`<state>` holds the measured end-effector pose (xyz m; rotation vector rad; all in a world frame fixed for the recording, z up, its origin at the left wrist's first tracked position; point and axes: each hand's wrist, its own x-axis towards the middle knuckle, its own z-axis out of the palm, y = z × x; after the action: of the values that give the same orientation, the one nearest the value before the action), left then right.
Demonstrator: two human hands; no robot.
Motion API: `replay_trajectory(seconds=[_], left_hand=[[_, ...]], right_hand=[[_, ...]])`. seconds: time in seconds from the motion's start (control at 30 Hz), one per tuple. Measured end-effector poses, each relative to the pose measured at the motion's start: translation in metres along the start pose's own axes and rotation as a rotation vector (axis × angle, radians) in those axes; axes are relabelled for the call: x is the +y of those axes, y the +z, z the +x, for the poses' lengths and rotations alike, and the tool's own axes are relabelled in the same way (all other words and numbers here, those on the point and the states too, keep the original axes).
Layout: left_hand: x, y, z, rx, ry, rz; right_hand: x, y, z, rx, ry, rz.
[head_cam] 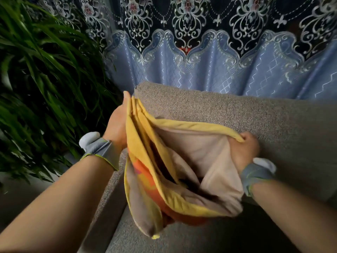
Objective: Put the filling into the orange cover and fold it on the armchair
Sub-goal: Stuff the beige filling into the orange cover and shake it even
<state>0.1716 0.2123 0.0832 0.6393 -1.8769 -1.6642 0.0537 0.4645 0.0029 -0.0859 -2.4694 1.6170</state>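
The orange and yellow cover (145, 179) hangs over the grey armchair (273, 128), its mouth pulled wide. My left hand (118, 123) grips the yellow edge at the top left corner, fingers closed on several layers of cloth. My right hand (244, 148) holds the opposite yellow edge against the armchair's backrest. A pale beige fabric (206, 154) shows inside the opening; whether it is the filling or the cover's lining I cannot tell. Both wrists wear grey bands.
A large green leafy plant (45, 88) stands close on the left of the armchair. A blue patterned curtain (209, 52) hangs right behind the backrest. The armchair's seat (164, 238) lies below the cover.
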Motion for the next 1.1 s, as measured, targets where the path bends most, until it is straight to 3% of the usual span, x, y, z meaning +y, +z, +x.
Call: replay_trajectory(seconds=[0.17,0.23,0.37,0.53,0.6,0.73,0.97,1.1], left_hand=[[-0.016,0.009,-0.005,-0.134,-0.075,-0.222],[-0.021,0.014,-0.005,-0.145,-0.047,-0.159],[-0.024,0.026,-0.010,-0.037,0.002,0.109],[-0.027,0.042,-0.019,-0.018,-0.064,0.060],[-0.030,0.044,-0.020,-0.004,-0.042,0.074],[-0.027,0.043,-0.022,0.032,-0.008,0.070],[-0.010,0.039,-0.026,0.076,0.039,-0.004],[-0.009,0.040,-0.023,0.077,0.009,-0.050]], right_hand=[[0.010,0.006,-0.002,-0.070,-0.012,-0.089],[0.016,0.007,-0.005,-0.081,0.047,-0.104],[0.015,0.011,-0.033,-0.023,-0.063,-0.134],[0.008,0.028,-0.093,-0.481,-0.304,-0.125],[0.010,0.037,-0.105,-0.542,-0.398,-0.205],[0.010,0.057,-0.110,-0.370,-0.461,-0.383],[0.010,0.071,-0.110,-0.110,-0.482,-0.093],[0.016,0.073,-0.099,-0.222,-0.498,-0.324]])
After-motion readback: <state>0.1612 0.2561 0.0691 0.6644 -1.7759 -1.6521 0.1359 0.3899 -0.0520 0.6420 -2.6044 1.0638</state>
